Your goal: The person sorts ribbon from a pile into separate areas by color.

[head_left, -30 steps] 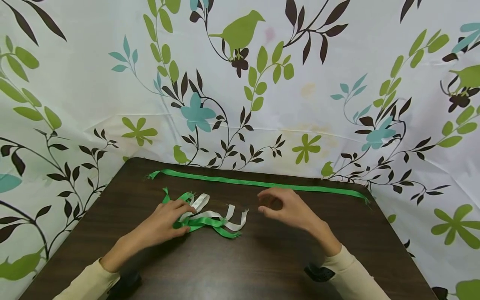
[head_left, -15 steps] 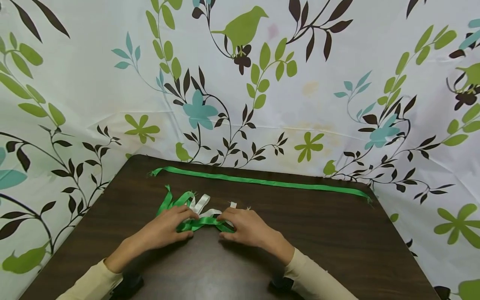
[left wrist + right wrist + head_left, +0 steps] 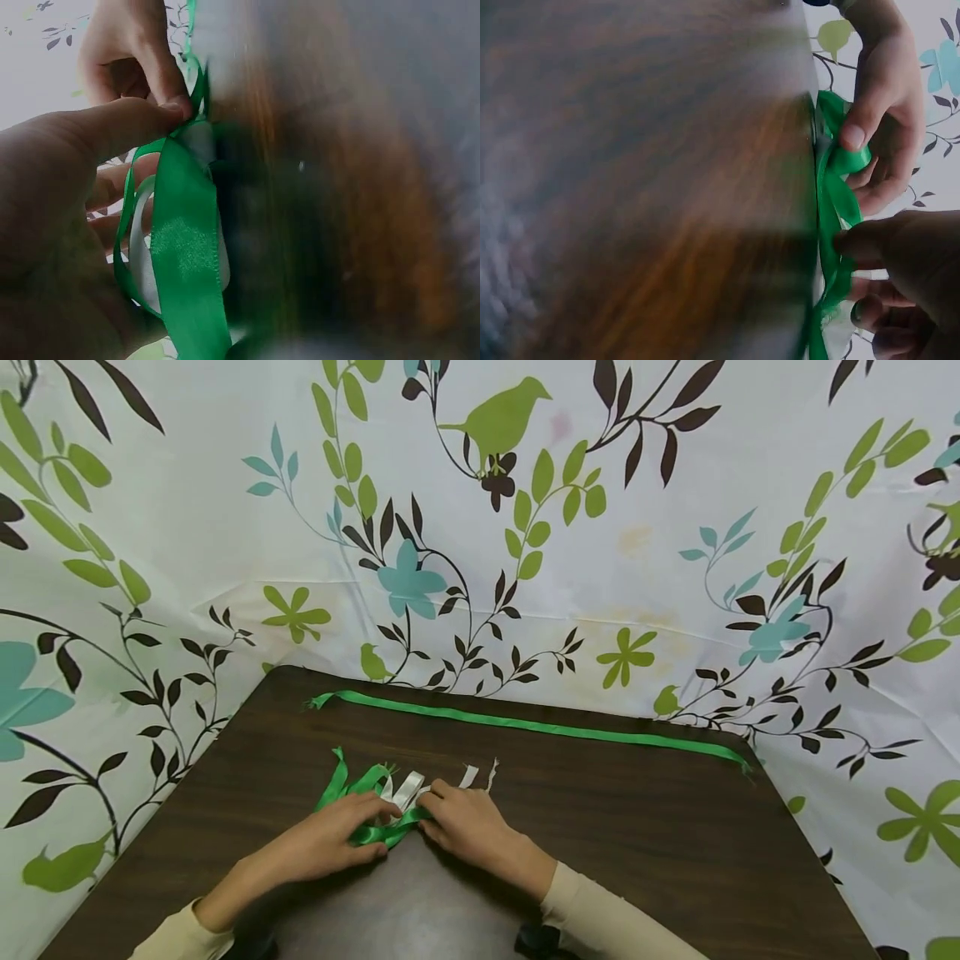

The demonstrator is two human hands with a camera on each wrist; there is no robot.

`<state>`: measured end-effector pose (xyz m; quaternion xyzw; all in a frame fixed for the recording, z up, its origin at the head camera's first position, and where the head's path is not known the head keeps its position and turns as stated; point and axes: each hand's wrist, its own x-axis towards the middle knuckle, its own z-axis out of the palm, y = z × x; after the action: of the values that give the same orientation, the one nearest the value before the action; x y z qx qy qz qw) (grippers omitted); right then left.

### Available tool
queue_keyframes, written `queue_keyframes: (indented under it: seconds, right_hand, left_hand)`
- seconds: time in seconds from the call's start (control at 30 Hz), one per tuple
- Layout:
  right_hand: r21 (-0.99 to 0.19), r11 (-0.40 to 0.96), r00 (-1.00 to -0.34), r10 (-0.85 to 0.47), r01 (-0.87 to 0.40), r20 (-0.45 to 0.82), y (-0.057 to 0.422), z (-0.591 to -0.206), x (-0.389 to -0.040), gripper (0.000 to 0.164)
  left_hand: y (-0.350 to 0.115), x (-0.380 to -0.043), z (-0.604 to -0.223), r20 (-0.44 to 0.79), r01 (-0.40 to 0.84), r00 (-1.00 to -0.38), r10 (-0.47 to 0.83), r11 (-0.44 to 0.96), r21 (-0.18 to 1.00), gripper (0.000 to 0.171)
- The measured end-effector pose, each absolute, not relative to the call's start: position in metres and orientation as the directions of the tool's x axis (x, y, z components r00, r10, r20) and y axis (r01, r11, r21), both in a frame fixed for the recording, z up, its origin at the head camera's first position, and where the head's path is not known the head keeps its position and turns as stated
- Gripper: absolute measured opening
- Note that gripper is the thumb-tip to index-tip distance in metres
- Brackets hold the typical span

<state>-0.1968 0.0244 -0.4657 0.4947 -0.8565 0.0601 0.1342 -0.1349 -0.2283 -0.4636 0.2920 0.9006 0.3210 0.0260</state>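
Note:
Green ribbon [image 3: 375, 835] and white ribbon [image 3: 407, 789] lie in a small loose heap on the dark wooden table. My left hand [image 3: 322, 843] curves over the heap's left part, thumb in front and fingers behind, holding green ribbon [image 3: 847, 159]. Close beside it, my right hand [image 3: 476, 827] pinches a green strand between thumb and fingers. In the left wrist view, a wide green ribbon [image 3: 184, 240] hangs in loops across the left fingers, with white ribbon [image 3: 142, 255] behind it. Both hands cover much of the heap, so its crossings are hidden.
A long green ribbon [image 3: 525, 724] with frayed ends stretches along the back edge of the table [image 3: 637, 827]. Behind the table hangs a white cloth [image 3: 585, 543] printed with leaves and birds. Frayed white ends [image 3: 469, 777] stick out beyond my right hand.
My right hand has come in from the right, empty at first, and now grips green ribbon next to my left hand. The heap's right-hand green ends have been drawn in under it.

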Motion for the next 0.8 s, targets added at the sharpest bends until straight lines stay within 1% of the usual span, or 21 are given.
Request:
queue_keyframes:
  seconds: [0.1, 0.23, 0.3, 0.4, 0.5, 0.57, 0.7, 0.8]
  right_hand:
    - [0.014, 0.481, -0.457, -0.842, -0.877, 0.287, 0.024, -0.462, -0.194, 0.011]
    - [-0.059, 0.441, -0.441, -0.861, -0.895, 0.255, 0.028, -0.455, -0.187, 0.008]
    - [-0.107, 0.423, -0.436, -0.867, -0.9, 0.24, 0.03, -0.45, -0.183, 0.008]
    - [-0.2, 0.411, -0.45, -0.863, -0.889, 0.23, 0.036, -0.441, -0.179, 0.008]
    - [-0.313, 0.389, -0.468, -0.851, -0.866, 0.237, 0.04, -0.427, -0.176, 0.008]
    - [-0.389, 0.37, -0.481, -0.842, -0.844, 0.243, 0.042, -0.416, -0.175, 0.008]
    - [-0.512, 0.325, -0.504, -0.823, -0.795, 0.261, 0.047, -0.397, -0.176, 0.008]
    - [-0.575, 0.27, -0.5, -0.816, -0.772, 0.288, 0.051, -0.384, -0.178, 0.01]
  left_hand:
    - [-0.229, -0.125, -0.462, 0.143, 0.502, -0.829, 0.541, 0.607, 0.615, 0.039]
    - [-0.228, -0.109, -0.458, 0.109, 0.477, -0.84, 0.532, 0.625, 0.618, 0.041]
    - [-0.227, -0.103, -0.455, 0.086, 0.463, -0.85, 0.52, 0.658, 0.594, 0.043]
    - [-0.219, -0.097, -0.45, 0.083, 0.459, -0.867, 0.491, 0.724, 0.515, 0.046]
    - [-0.211, -0.094, -0.442, 0.14, 0.478, -0.873, 0.466, 0.766, 0.43, 0.046]
    - [-0.205, -0.093, -0.436, 0.182, 0.493, -0.869, 0.461, 0.769, 0.407, 0.04]
    - [-0.193, -0.095, -0.425, 0.234, 0.501, -0.865, 0.444, 0.742, 0.445, 0.029]
    - [-0.184, -0.098, -0.419, 0.259, 0.47, -0.882, 0.393, 0.743, 0.477, 0.03]
